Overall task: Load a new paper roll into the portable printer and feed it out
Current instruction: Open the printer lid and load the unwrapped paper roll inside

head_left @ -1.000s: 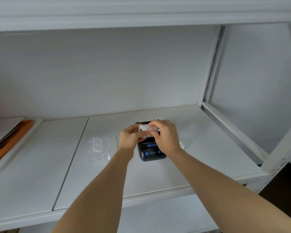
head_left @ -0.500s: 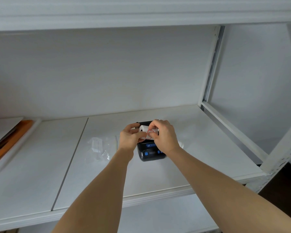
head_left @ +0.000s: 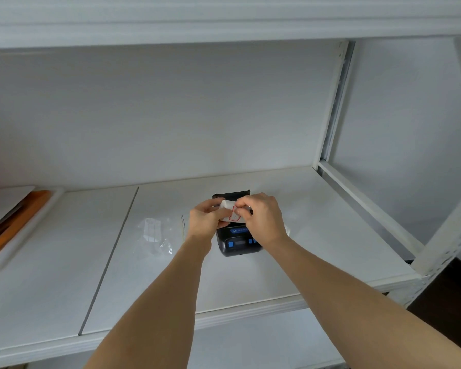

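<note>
A small black portable printer (head_left: 236, 242) with blue buttons lies on the white shelf (head_left: 250, 283), its lid raised at the far end. Just above it I hold a white paper roll (head_left: 230, 213) with a red-outlined sticker on its loose end. My left hand (head_left: 204, 221) grips the roll's left end. My right hand (head_left: 262, 218) pinches the sticker and paper end with its fingertips. The roll's right end and the printer's paper bay are hidden behind my hands.
A crumpled clear plastic bag (head_left: 155, 235) lies on the shelf left of the printer. An orange folder and papers (head_left: 14, 222) sit at the far left. A white metal upright (head_left: 333, 102) and diagonal frame rails (head_left: 370, 209) bound the right side.
The sticker end has been lifted away from the roll and now stands out between my fingers. Both hands stay above the printer, barely shifted.
</note>
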